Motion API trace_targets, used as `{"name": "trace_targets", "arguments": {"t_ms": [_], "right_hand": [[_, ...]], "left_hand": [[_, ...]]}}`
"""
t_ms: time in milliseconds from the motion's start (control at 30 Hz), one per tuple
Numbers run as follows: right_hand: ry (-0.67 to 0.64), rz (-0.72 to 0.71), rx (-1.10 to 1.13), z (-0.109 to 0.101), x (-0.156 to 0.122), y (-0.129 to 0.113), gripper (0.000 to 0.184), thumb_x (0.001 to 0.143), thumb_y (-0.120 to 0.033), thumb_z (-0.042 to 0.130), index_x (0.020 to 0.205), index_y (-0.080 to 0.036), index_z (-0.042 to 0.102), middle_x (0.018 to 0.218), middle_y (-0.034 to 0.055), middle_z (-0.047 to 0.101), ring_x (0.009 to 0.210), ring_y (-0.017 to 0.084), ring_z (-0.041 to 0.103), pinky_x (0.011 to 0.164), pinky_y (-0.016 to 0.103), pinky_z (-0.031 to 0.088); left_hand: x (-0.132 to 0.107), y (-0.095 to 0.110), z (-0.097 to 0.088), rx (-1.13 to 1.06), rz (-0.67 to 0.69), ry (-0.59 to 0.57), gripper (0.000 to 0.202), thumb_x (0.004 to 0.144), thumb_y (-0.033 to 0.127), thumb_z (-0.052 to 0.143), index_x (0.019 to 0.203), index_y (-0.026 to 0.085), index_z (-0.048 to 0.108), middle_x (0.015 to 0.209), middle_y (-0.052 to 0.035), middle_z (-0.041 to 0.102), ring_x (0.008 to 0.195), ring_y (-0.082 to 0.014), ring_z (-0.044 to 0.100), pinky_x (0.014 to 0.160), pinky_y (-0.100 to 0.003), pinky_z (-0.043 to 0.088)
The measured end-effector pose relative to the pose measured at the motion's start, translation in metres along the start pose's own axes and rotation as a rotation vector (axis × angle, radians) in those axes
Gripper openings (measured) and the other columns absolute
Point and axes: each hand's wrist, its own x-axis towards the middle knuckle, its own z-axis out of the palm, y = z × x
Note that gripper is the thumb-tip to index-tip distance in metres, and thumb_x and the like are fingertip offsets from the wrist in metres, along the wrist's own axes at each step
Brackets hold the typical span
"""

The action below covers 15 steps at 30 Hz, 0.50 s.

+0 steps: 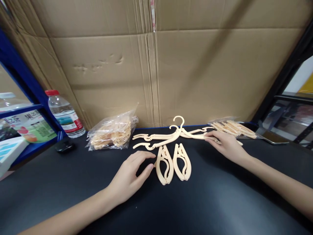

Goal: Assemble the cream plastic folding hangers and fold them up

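My right hand (227, 143) pinches the right arm of an unfolded cream folding hanger (168, 141), its hook pointing to the back. Behind it lies another unfolded hanger (161, 136), partly covered by the front one. My left hand (132, 173) is half curled, with thumb and fingers apart. Its fingertips are at the left edge of a folded hanger (158, 168); whether they touch it I cannot tell. A second folded hanger (188, 163) lies just right of that one. Both folded hangers lie flat on the black table, in front of the unfolded pair.
A clear bag of folded hangers (111, 132) lies at back left, beside a water bottle (66, 114) and a small black object (65, 147). More hangers (232, 128) and a phone (274, 137) lie at back right. A cardboard wall (110, 71) closes off the back.
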Motion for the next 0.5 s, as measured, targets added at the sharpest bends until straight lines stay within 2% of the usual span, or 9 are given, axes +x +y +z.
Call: {"name": "trace_targets", "arguments": {"t_ms": [133, 267, 367, 500], "right_hand": [[0.108, -0.021, -0.049, -0.010, 0.000, -0.005, 0.017, 0.091, -0.035, 0.051, 0.090, -0.022, 0.061, 0.085, 0.0035, 0.069, 0.074, 0.020, 0.065, 0.066, 0.030, 0.050], [0.227, -0.027, -0.113, -0.018, 0.001, -0.010, 0.018, 0.091, -0.037, 0.052, 0.090, -0.022, 0.063, 0.084, 0.0035, 0.069, 0.071, 0.020, 0.064, 0.064, 0.031, 0.049], [0.281, -0.030, -0.128, -0.021, 0.001, -0.014, 0.019, 0.091, -0.038, 0.051, 0.092, -0.023, 0.063, 0.086, 0.0039, 0.070, 0.071, 0.021, 0.064, 0.061, 0.031, 0.049], [0.292, -0.106, -0.154, -0.020, -0.002, -0.021, 0.015, 0.090, -0.034, 0.054, 0.094, -0.022, 0.062, 0.086, 0.0034, 0.070, 0.071, 0.020, 0.065, 0.064, 0.030, 0.050]], "left_hand": [[-0.001, 0.006, -0.003, -0.049, -0.059, 0.025, 0.022, 0.092, 0.029, 0.047, 0.109, 0.021, 0.057, 0.110, -0.0050, 0.066, 0.102, -0.0207, 0.061, 0.090, -0.034, 0.049], [-0.001, 0.009, -0.004, -0.161, -0.176, 0.047, 0.022, 0.091, 0.032, 0.047, 0.105, 0.021, 0.060, 0.106, -0.0056, 0.067, 0.100, -0.0217, 0.062, 0.089, -0.036, 0.050], [0.000, 0.005, 0.000, -0.349, -0.296, 0.111, 0.031, 0.089, 0.034, 0.049, 0.115, 0.019, 0.054, 0.110, -0.0082, 0.064, 0.100, -0.0219, 0.062, 0.089, -0.039, 0.051], [0.001, -0.004, 0.005, -0.573, -0.430, 0.193, 0.050, 0.086, 0.038, 0.053, 0.130, 0.018, 0.038, 0.123, -0.0123, 0.054, 0.097, -0.0207, 0.063, 0.088, -0.040, 0.052]]}}
